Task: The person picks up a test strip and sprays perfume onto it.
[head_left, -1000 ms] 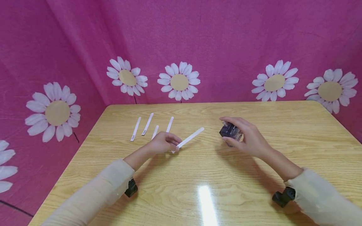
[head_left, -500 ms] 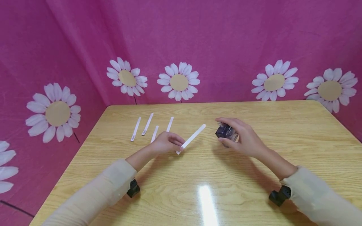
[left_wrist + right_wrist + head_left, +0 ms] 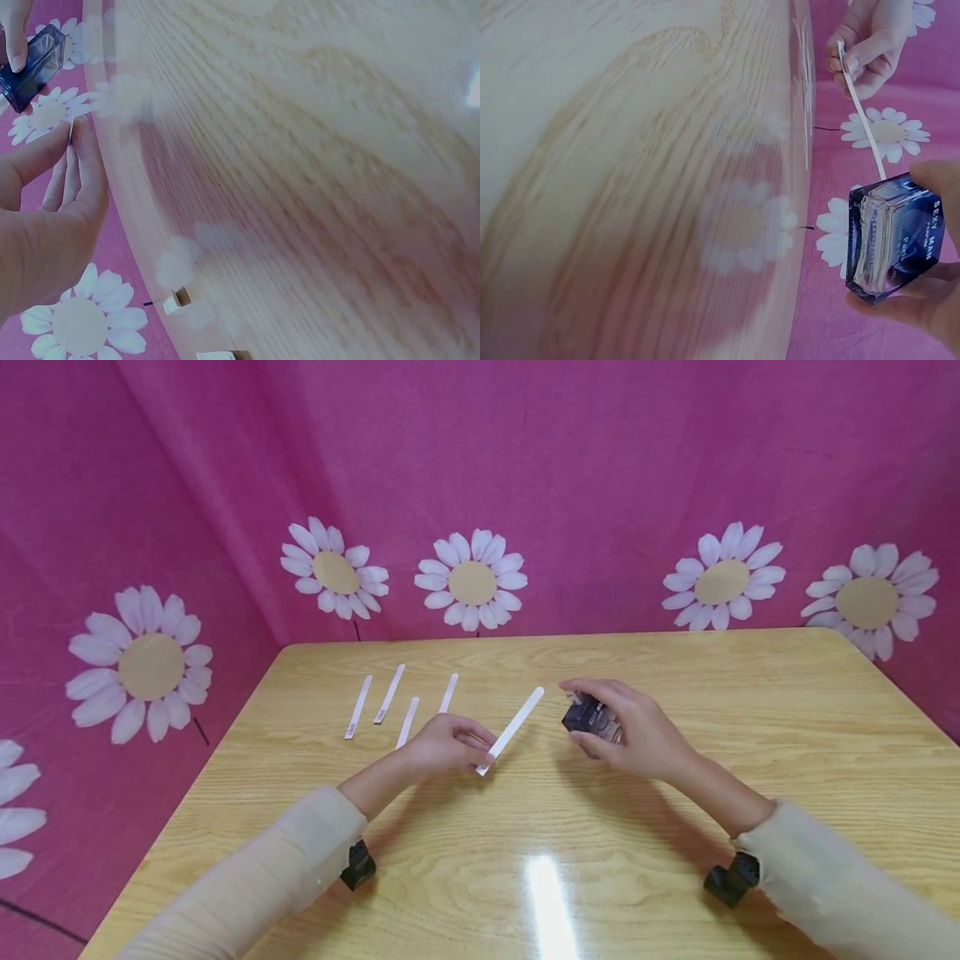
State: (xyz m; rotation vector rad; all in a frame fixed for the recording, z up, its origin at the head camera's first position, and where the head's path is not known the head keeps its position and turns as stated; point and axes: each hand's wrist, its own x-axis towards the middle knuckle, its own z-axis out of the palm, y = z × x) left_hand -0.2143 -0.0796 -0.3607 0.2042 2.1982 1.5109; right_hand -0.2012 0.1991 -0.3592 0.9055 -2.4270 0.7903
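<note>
My left hand [image 3: 442,745] pinches a white paper test strip [image 3: 519,722] near its lower end, between thumb and fingertips. The strip slants up to the right, above the table. To its right, my right hand [image 3: 648,731] grips a dark glass perfume bottle [image 3: 591,718] between thumb and fingers. The bottle's nozzle end points left towards the strip, with a small gap between them in the head view. White lettering on the bottle [image 3: 900,236] reads "SEXY MAN" in the right wrist view. Part of the bottle is hidden by my fingers.
Several more white strips, among them a strip [image 3: 358,707] at the far left, lie spread on the wooden table [image 3: 450,877] beyond my left hand. My left hand partly covers the nearer ones. A pink curtain [image 3: 600,460] with daisies stands behind the table.
My right hand has brought the bottle left, closer to the strip. My left hand has shifted slightly right, and its strip now stands at a steeper slant.
</note>
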